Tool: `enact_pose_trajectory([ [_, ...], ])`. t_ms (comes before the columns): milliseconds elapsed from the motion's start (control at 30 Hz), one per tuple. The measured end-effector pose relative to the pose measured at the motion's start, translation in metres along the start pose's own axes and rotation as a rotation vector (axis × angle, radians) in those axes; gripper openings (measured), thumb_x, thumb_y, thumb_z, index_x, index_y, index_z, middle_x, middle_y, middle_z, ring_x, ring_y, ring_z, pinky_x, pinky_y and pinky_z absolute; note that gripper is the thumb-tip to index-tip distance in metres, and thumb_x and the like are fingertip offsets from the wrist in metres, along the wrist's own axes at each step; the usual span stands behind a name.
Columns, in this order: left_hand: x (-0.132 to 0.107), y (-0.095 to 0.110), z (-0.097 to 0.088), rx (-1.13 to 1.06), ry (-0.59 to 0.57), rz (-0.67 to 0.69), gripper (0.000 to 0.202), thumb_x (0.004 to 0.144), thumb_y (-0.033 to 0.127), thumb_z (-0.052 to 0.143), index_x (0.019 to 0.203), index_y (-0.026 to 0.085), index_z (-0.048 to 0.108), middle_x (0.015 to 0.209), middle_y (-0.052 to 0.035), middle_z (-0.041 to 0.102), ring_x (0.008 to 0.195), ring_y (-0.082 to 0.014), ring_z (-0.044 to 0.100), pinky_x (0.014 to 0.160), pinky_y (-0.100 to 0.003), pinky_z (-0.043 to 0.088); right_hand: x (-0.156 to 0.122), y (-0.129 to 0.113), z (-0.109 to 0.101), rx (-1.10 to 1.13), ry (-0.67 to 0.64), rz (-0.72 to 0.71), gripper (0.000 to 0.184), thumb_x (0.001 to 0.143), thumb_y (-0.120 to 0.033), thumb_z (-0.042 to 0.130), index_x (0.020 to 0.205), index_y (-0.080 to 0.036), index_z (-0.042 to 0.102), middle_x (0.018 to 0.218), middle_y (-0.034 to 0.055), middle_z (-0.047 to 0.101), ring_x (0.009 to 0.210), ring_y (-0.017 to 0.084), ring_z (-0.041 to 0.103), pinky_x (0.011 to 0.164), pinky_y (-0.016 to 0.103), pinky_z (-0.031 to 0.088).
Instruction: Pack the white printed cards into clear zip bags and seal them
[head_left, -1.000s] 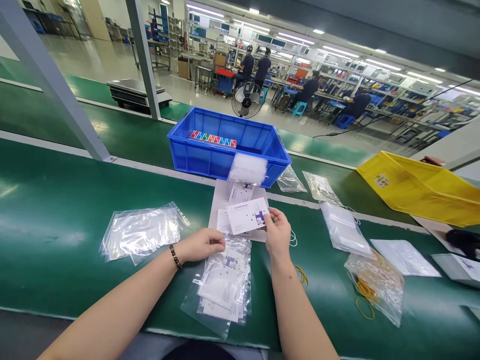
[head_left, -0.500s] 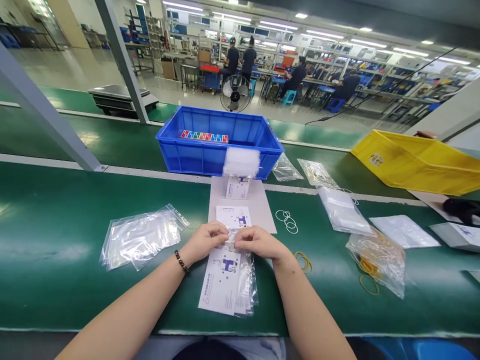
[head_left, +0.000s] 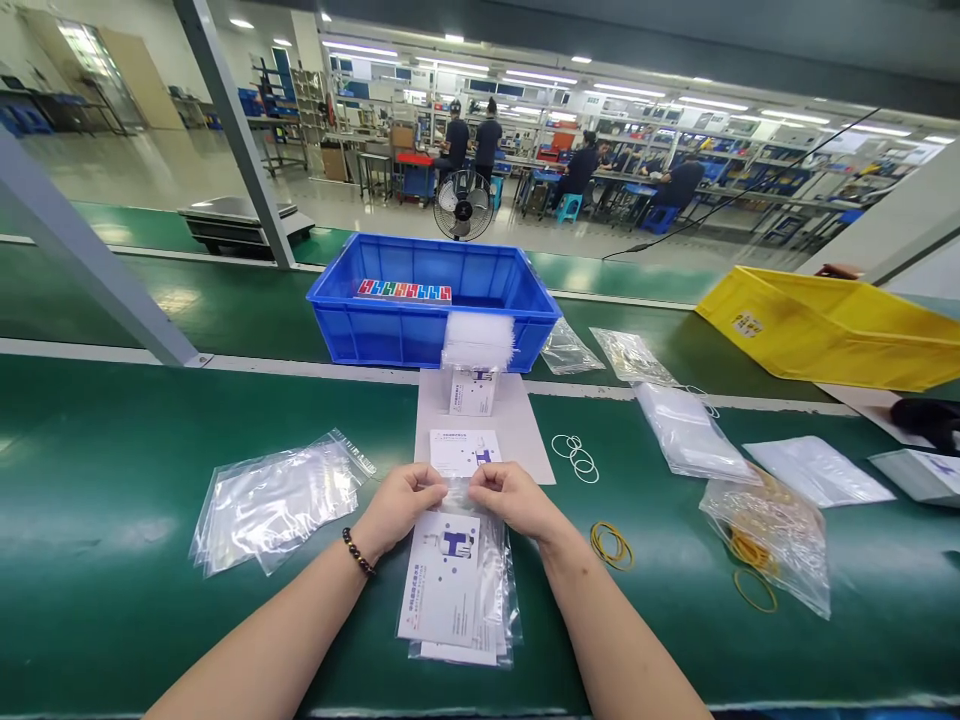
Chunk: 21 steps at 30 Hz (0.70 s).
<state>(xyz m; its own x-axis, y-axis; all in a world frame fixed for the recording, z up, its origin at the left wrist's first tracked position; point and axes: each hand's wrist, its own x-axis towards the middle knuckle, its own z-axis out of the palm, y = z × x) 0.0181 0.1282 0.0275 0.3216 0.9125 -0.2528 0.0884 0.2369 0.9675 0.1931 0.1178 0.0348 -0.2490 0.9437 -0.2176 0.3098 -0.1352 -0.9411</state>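
Head camera: from my remote seat I see the left hand (head_left: 401, 508) and right hand (head_left: 519, 498), fingers pinching the top edge of a clear plastic bag (head_left: 458, 494) on the green bench (head_left: 127, 500). A printed card (head_left: 442, 585) shows just below them; another leaflet (head_left: 454, 450) lies beyond, on pale board (head_left: 525, 425). Yellow rubber bands (head_left: 612, 546) lie right, loose zip bags (head_left: 277, 508) left, both apart from the hands.
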Motion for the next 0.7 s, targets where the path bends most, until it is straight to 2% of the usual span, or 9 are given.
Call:
enact_pose_trajectory([
  [100,0.000,0.000,0.001,-0.011,0.013,-0.006,0.019,0.057,0.030,0.060,0.055,0.014,0.051,0.050,0.0044,0.048,0.047,-0.0073,0.041,0.049,-0.020,0.032,0.001,-0.002,0.003,-0.032,0.049,-0.064,0.012,0.066,-0.021,0.053,0.056,-0.016,0.053,0.053,-0.0042,0.046,0.051,0.008,0.039,0.051,0.021,0.030],
  [300,-0.002,-0.007,0.006,0.066,-0.040,0.035,0.014,0.061,0.025,0.057,0.055,0.013,0.051,0.051,0.0031,0.050,0.049,-0.0082,0.043,0.051,-0.021,0.034,-0.002,-0.008,0.011,-0.136,0.002,-0.116,0.012,0.069,-0.022,0.052,0.058,-0.016,0.053,0.058,-0.0024,0.050,0.055,0.010,0.043,0.053,0.022,0.034],
  [400,-0.003,-0.005,0.005,0.190,-0.081,0.075,0.014,0.065,0.026,0.055,0.058,0.014,0.053,0.058,0.0002,0.056,0.056,-0.0118,0.049,0.055,-0.023,0.039,-0.004,-0.011,0.010,-0.236,-0.003,-0.155,0.014,0.071,-0.021,0.050,0.058,-0.017,0.052,0.058,-0.0022,0.050,0.055,0.010,0.043,0.054,0.023,0.034],
  [467,-0.005,0.002,-0.001,0.356,-0.079,0.149,0.014,0.068,0.029,0.055,0.070,0.015,0.057,0.072,-0.0024,0.061,0.068,-0.0151,0.054,0.062,-0.024,0.041,-0.004,-0.010,0.007,-0.292,-0.006,-0.161,0.015,0.072,-0.021,0.048,0.058,-0.017,0.053,0.059,-0.0018,0.050,0.056,0.011,0.044,0.055,0.024,0.035],
  [533,-0.008,0.011,-0.012,0.547,0.002,0.233,0.017,0.073,0.031,0.050,0.081,0.017,0.056,0.082,-0.0038,0.062,0.076,-0.0169,0.054,0.067,-0.025,0.041,-0.003,-0.006,0.003,-0.341,0.019,-0.169,0.013,0.071,-0.021,0.050,0.060,-0.017,0.055,0.061,-0.0010,0.052,0.059,0.012,0.046,0.057,0.025,0.036],
  [600,-0.011,0.019,-0.027,0.708,0.134,0.248,0.020,0.080,0.032,0.040,0.081,0.018,0.053,0.080,-0.0046,0.061,0.074,-0.0178,0.054,0.066,-0.027,0.039,0.000,-0.001,0.000,-0.371,0.096,-0.202,0.007,0.069,-0.023,0.054,0.067,-0.018,0.059,0.068,0.0003,0.054,0.063,0.013,0.049,0.060,0.026,0.038],
  [633,-0.012,0.022,-0.036,0.773,0.196,0.217,0.021,0.081,0.032,0.036,0.078,0.018,0.052,0.075,-0.0052,0.060,0.071,-0.0187,0.054,0.062,-0.028,0.037,0.001,0.001,-0.002,-0.376,0.154,-0.223,0.008,0.068,-0.025,0.057,0.072,-0.018,0.060,0.071,0.0009,0.055,0.065,0.014,0.049,0.062,0.027,0.039],
  [700,-0.014,0.023,-0.055,0.975,0.295,0.053,0.021,0.081,0.034,0.035,0.080,0.019,0.050,0.068,-0.0050,0.059,0.064,-0.0202,0.054,0.056,-0.027,0.034,0.003,0.004,-0.003,-0.370,0.281,-0.251,0.012,0.068,-0.027,0.057,0.076,-0.019,0.060,0.074,0.0017,0.055,0.067,0.014,0.051,0.064,0.028,0.040],
])
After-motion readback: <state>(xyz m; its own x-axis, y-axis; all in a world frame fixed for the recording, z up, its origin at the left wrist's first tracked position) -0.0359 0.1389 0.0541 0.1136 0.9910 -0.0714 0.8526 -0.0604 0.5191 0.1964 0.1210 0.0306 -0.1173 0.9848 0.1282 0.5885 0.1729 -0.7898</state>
